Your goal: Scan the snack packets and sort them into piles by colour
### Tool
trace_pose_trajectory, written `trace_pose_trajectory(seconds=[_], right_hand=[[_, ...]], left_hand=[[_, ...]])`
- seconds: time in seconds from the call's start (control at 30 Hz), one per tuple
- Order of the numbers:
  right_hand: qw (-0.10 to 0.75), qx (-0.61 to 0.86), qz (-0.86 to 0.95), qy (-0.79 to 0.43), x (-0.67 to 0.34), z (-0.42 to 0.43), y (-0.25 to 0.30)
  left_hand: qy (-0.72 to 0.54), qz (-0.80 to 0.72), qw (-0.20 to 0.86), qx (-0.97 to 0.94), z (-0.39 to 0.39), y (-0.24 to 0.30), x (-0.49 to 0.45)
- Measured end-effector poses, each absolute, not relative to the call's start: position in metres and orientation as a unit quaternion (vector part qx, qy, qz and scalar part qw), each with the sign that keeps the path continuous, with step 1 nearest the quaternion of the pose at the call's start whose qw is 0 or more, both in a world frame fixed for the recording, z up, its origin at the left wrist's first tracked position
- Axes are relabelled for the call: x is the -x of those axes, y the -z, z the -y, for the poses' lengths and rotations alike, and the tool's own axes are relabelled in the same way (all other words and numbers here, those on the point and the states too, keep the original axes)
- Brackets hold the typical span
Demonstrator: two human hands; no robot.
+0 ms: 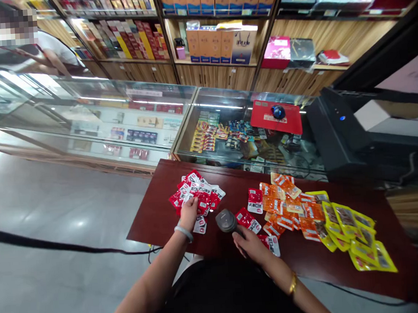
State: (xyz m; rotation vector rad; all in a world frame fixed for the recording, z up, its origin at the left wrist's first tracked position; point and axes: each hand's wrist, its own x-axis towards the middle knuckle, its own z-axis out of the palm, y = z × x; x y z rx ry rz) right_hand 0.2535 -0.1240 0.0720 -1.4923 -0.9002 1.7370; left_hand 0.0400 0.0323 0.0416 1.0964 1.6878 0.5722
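A dark handheld barcode scanner [226, 220] is in my right hand [250, 243], its head tilted over the table's front part. My left hand [189, 214] reaches into a heap of red and white snack packets [191, 188], fingers pinched at the edge of one; the fingertips are partly hidden. Just right of the scanner lie a few more red packets [247, 219]. Beyond them are orange snack packets [274, 204], overlapping one another. Yellow snack packets [345, 221] spread over the table's right side.
The dark red wooden table [148, 213] abuts a glass display counter [185, 129]. On that counter are a red mat with a mouse [278, 112] and a black monitor-like device [339, 133]. A person [53, 48] is behind the counter, far left. A black cable [75, 247] crosses at left.
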Motion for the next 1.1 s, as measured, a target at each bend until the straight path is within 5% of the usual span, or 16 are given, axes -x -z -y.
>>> trace_pose_trajectory(seconds=[0.4,0.7,1.1], right_hand=[[0.372,0.605,0.291,-0.641,-0.267,0.133,-0.084],[0.430,0.648,0.197,-0.597,-0.303,0.165,-0.072],[0.468,0.662,0.131,-0.571,-0.333,0.190,-0.066]], left_hand=[[0.027,-0.730,0.202,-0.652,-0.048,-0.064,-0.027],[0.003,-0.438,0.282,-0.854,-0.039,-0.045,-0.193],[0.085,-0.497,0.177,-0.845,-0.031,-0.032,-0.290]])
